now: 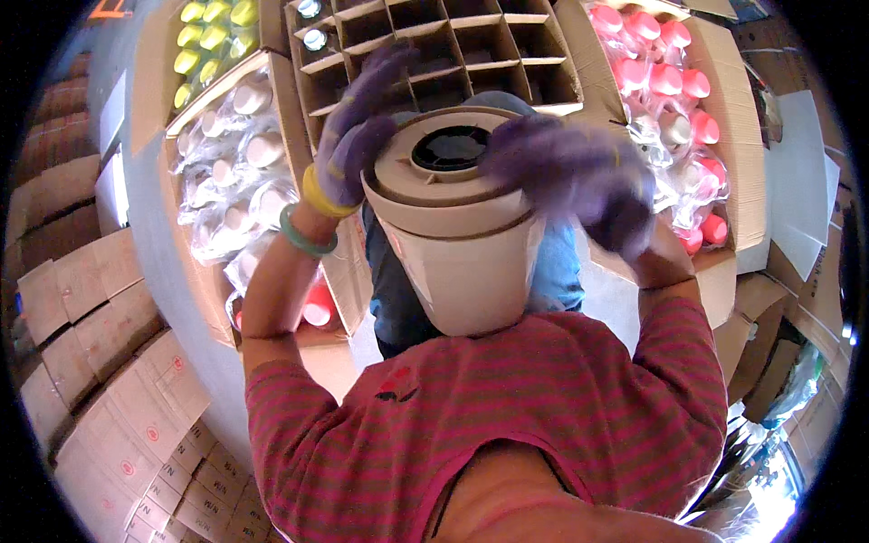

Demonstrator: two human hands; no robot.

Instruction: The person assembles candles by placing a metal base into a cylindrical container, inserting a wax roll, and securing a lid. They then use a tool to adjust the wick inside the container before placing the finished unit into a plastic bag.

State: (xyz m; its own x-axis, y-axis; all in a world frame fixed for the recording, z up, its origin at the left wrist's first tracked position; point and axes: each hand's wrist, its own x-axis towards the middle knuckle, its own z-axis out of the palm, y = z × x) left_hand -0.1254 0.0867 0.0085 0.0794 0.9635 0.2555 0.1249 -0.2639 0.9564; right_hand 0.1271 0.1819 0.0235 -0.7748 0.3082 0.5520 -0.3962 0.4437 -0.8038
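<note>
Big divided cardboard box [434,50] sits up front. Closer in, a beige cylindrical tumbler-like container [457,226] rests against the chest. Purple-gloved left hand [358,136] touches its rim, fingers spread; blurry right hand [570,176] is on the opposite rim, can't tell its grip.

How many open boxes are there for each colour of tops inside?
Box of yellow tops: 1
Box of mostly white tops: 1
Box of pink tops: 1
Box with cardboard dividers, nearly empty: 1
Total: 4 open boxes
</note>
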